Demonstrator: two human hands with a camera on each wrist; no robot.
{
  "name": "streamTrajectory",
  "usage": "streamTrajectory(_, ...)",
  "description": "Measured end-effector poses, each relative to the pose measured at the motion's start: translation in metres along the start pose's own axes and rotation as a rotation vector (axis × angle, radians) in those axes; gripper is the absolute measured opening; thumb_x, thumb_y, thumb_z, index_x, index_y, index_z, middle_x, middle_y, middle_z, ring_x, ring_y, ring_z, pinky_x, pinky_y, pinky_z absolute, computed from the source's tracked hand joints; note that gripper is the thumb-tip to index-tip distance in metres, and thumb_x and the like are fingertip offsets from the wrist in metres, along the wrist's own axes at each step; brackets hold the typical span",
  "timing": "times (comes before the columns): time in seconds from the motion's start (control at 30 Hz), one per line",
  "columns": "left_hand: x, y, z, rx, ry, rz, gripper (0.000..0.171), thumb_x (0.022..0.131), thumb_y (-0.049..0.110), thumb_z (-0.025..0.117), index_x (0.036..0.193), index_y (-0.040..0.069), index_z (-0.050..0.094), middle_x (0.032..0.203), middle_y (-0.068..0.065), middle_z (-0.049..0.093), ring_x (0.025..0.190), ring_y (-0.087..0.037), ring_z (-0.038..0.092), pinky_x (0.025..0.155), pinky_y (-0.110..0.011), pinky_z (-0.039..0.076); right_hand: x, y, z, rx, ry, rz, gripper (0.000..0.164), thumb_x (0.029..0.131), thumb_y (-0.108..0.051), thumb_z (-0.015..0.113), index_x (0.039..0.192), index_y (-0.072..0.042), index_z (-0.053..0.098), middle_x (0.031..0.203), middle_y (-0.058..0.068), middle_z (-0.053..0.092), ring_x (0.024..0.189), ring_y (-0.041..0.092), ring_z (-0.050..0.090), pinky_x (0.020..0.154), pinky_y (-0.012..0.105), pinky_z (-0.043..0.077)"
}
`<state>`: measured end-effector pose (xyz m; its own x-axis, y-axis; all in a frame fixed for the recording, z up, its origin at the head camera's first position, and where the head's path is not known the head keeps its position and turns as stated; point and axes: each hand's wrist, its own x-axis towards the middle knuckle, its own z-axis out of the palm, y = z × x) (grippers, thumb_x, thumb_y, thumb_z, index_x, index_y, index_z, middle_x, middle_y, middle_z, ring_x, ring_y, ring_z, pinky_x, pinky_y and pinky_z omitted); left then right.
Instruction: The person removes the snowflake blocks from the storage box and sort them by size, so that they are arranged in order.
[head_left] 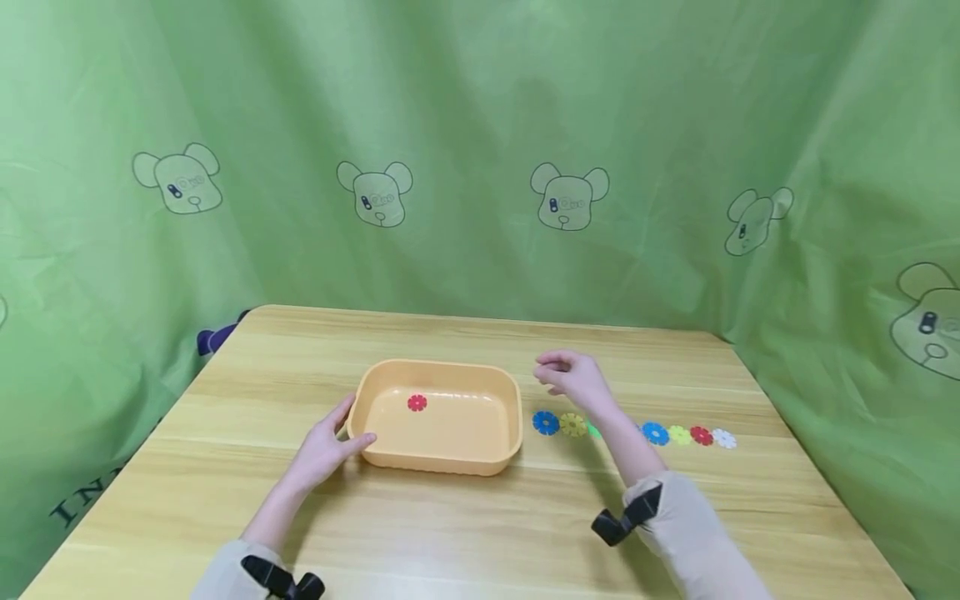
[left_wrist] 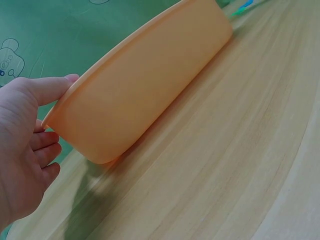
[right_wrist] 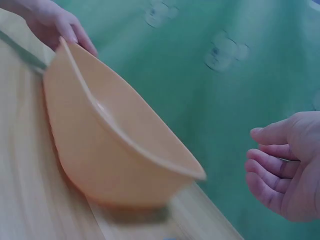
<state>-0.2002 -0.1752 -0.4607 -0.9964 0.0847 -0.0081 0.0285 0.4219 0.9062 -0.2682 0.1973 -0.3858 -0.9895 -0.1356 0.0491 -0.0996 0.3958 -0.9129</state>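
A light orange plastic basin (head_left: 450, 463) stands on the table, with one red flower-shaped disc (head_left: 417, 403) inside it. My left hand (head_left: 324, 454) grips the basin's left end, its thumb over the rim and its fingers outside. In the left wrist view the thumb of the left hand (left_wrist: 30, 135) lies on the rim. To the right of the basin and raised above the table is my right hand (head_left: 576, 382). Loosely curled fingers show on the right hand (right_wrist: 290, 167) in the right wrist view, with nothing visible between them.
A row of flower-shaped discs lies right of the basin, from a blue disc (head_left: 545, 423) and a yellow disc (head_left: 573, 425) to a red disc (head_left: 701, 436) and a white disc (head_left: 724, 438). My right forearm hides part of it. A green curtain (head_left: 465, 267) hangs behind the table.
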Motion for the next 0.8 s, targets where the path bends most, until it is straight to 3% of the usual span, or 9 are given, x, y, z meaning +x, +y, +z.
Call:
streamTrajectory(0.07, 0.001, 0.0, 0.0, 0.005, -0.001, -0.001, 0.085, 0.083, 0.028, 0.069, 0.146, -0.001, 0.02, 0.149, -0.022, 0.019, 0.134, -0.042, 0.02, 0.109, -0.052, 0.017, 0.004, -0.008, 0.016, 0.009, -0.029, -0.006, 0.032, 0.086, -0.006, 0.064, 0.113, 0.011, 0.057, 0.099, 0.02, 0.064, 0.081, 0.017, 0.062, 0.075, 0.04, 0.055)
streamTrajectory(0.27, 0.001, 0.001, -0.001, -0.01, -0.009, 0.003, 0.082, 0.085, 0.023, 0.068, 0.146, -0.001, 0.019, 0.15, -0.022, 0.018, 0.134, -0.042, 0.019, 0.109, -0.051, 0.016, 0.017, -0.025, 0.062, 0.035, -0.113, 0.023, 0.032, 0.083, -0.005, 0.066, 0.112, 0.009, 0.06, 0.096, 0.016, 0.065, 0.08, 0.016, 0.062, 0.07, 0.032, 0.055)
streamTrajectory(0.53, 0.001, 0.001, -0.002, -0.015, -0.009, 0.016, 0.082, 0.084, 0.022, 0.068, 0.146, -0.002, 0.019, 0.149, -0.024, 0.018, 0.134, -0.043, 0.019, 0.109, -0.051, 0.016, 0.035, -0.03, 0.111, 0.069, -0.177, 0.069, 0.03, 0.082, -0.003, 0.068, 0.11, 0.007, 0.062, 0.093, 0.013, 0.066, 0.08, 0.019, 0.062, 0.069, 0.031, 0.056)
streamTrajectory(0.8, 0.001, -0.001, 0.0, -0.02, -0.01, 0.002, 0.082, 0.085, 0.021, 0.068, 0.146, -0.001, 0.019, 0.15, -0.022, 0.017, 0.135, -0.041, 0.018, 0.11, -0.05, 0.016, 0.043, -0.023, 0.146, 0.051, -0.21, 0.067, 0.03, 0.081, -0.002, 0.068, 0.108, 0.01, 0.061, 0.093, 0.016, 0.066, 0.082, 0.023, 0.064, 0.077, 0.044, 0.054)
